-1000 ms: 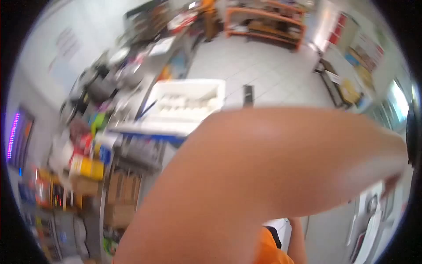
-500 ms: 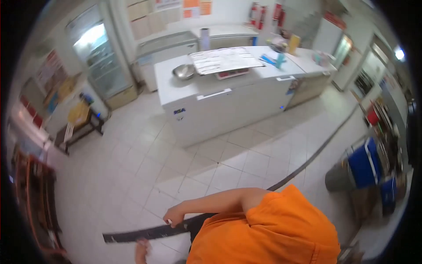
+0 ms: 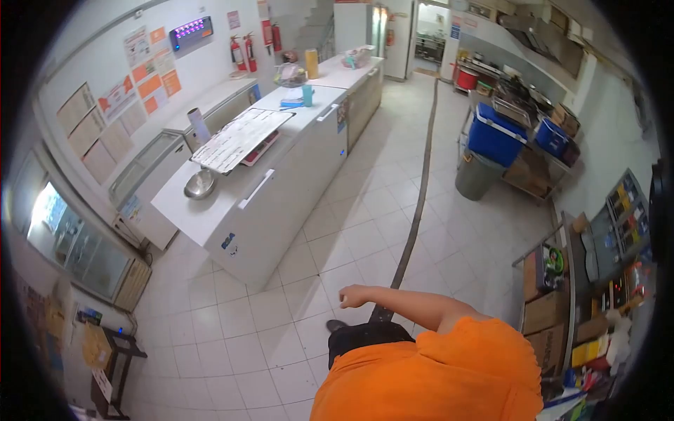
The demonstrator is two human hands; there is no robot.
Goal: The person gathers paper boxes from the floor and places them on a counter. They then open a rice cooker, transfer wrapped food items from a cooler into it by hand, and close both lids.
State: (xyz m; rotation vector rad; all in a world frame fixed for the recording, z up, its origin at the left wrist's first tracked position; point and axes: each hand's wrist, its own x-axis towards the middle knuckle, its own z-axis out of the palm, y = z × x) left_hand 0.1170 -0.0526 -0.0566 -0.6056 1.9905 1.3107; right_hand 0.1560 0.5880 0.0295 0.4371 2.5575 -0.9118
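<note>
My right hand [image 3: 355, 296] is held out in front of my orange shirt [image 3: 435, 372], above the tiled floor. Its fingers are curled in, and whatever they may hold is hidden. Below it run the dark floor strip [image 3: 414, 231] and my dark shoe [image 3: 337, 325]. The nearest large thing is a long white chest freezer [image 3: 281, 217], apart from the hand. On its top are a steel bowl [image 3: 200, 184] and a white board with written lines [image 3: 242, 139], which rests on a red and white device [image 3: 260, 150]. My left hand is out of view.
On the right stand a grey bin [image 3: 479, 177], a blue cooler box [image 3: 496, 133] and a shelf rack [image 3: 570, 281] with boxes. A glass-door fridge [image 3: 77, 224] and a small dark table [image 3: 119, 358] are at left. A doorway [image 3: 430, 42] is at the far end.
My view has swung right, towards the aisle and doorway. My left hand has left the picture. A small white thing seen at my right hand earlier no longer shows.
</note>
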